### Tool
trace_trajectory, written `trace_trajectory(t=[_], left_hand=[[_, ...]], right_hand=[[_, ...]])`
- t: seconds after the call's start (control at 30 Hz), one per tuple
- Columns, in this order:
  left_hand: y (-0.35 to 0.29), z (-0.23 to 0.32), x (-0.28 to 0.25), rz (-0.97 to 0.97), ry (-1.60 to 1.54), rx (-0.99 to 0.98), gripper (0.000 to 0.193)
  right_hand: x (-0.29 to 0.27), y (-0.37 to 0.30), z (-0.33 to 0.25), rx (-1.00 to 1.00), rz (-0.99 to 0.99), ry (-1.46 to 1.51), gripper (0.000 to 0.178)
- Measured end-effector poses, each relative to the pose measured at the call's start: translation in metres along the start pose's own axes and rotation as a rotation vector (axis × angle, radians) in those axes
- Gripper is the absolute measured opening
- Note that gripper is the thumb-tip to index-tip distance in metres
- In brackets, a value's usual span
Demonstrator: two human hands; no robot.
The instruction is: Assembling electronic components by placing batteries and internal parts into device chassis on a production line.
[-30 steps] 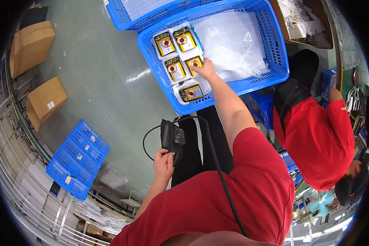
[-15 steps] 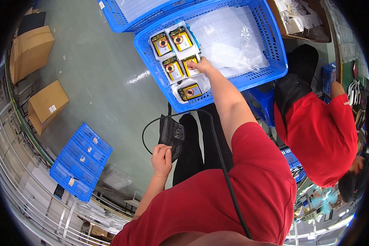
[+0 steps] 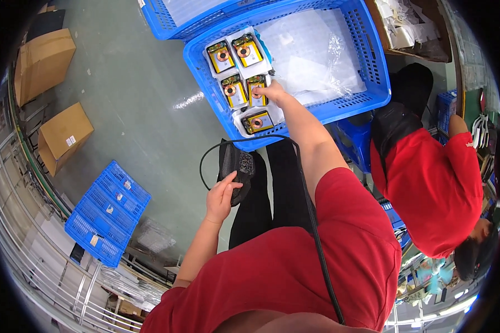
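Reaches with the right hand [image 3: 272,93] into a blue basket [image 3: 347,110], onto a yellow-and-black device [image 3: 255,99] in a white tray [image 3: 253,71], middle row, right side; cannot tell whether clamped or merely resting. Holds the left hand [image 3: 219,202], with fingers parted, at a black mesh pouch [image 3: 232,161].
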State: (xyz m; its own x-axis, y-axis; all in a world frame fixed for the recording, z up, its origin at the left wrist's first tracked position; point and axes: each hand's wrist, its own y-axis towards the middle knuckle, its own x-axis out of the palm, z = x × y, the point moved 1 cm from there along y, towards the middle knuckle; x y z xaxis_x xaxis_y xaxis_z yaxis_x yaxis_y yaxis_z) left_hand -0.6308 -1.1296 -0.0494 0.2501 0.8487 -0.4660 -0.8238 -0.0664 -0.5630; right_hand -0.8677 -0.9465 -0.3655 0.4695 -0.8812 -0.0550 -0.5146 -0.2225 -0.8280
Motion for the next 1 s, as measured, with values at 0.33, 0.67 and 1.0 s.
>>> trace_trajectory(t=[0.33,0.67,1.0], left_hand=[[0.005,-0.013,-0.013,0.193,-0.785,-0.083,0.072],[0.01,-0.009,-0.019,0.025,-0.902,-0.137,0.108],[-0.024,-0.043,-0.022,0.072,-1.155,-0.259,0.093]], right_hand=[[-0.081,-0.136,-0.023,-0.274,0.105,0.537,0.045],[0.012,-0.261,-0.173,-0.369,-0.538,0.166,0.058],[0.095,-0.303,-0.147,-0.545,-0.592,-0.399,0.084]])
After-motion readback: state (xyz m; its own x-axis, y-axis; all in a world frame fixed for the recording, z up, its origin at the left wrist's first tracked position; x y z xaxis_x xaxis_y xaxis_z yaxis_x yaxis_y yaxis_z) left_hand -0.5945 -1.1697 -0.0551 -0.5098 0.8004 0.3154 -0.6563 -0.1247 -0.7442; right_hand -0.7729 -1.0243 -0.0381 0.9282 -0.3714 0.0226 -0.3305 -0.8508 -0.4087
